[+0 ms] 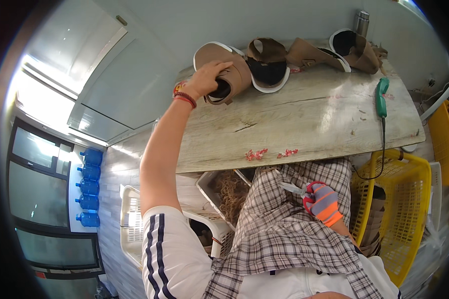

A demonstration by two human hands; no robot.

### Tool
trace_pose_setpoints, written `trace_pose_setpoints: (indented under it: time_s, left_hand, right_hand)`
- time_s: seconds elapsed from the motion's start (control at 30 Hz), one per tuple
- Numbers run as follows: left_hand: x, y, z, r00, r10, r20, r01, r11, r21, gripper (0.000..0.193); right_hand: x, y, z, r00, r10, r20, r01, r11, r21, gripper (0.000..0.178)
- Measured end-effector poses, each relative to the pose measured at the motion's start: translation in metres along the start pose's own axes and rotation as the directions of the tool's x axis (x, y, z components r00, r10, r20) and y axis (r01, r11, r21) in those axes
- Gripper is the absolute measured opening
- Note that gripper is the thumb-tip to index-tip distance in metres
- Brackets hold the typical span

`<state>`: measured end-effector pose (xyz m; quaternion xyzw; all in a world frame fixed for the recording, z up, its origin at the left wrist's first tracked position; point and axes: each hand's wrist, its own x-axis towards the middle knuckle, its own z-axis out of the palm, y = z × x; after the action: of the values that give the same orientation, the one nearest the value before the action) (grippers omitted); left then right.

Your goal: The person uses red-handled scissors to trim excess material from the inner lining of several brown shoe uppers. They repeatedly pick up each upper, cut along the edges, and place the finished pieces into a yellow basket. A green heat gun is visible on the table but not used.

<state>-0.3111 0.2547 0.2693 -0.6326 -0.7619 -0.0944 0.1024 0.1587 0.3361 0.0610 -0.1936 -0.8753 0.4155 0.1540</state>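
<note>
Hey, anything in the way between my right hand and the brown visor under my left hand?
Yes, the table's near edge: your gloved right hand is over the checked apron. Past that edge, nothing visible blocks the brown visor.

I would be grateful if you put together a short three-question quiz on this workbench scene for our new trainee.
1. What does the gloved right hand hold?

2. Which thing does the bare left hand touch?
A) the green corded tool
B) a brown cap with a white-edged brim
C) the metal flask

3. True or false: the yellow basket stands on the person's right.

Key:
1. What look like scissors, with the blades pointing to the person's left.
2. B
3. True
</note>
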Motion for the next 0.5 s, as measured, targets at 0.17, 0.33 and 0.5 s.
trace_pose_setpoints:
  time_s: [0.17, 0.33, 0.5]
  left_hand:
    - [0.049, -0.047, 0.002, 0.963, -0.194, 0.187, 0.225, 0.961, -0.162, 0.056]
    - [0.076, -0.099, 0.009, 0.932, -0.225, 0.285, 0.302, 0.917, -0.262, 0.050]
    - [0.110, -0.114, 0.018, 0.872, -0.315, 0.375, 0.420, 0.874, -0.244, 0.039]
  right_hand:
    - [0.010, -0.002, -0.009, 0.986, 0.009, 0.167, 0.018, 0.987, -0.162, 0.021]
    - [0.015, 0.012, 0.003, 0.972, 0.058, 0.230, -0.049, 0.998, -0.045, 0.027]
    - [0.016, 0.043, 0.000, 0.857, 0.205, 0.473, -0.218, 0.976, -0.028, 0.039]
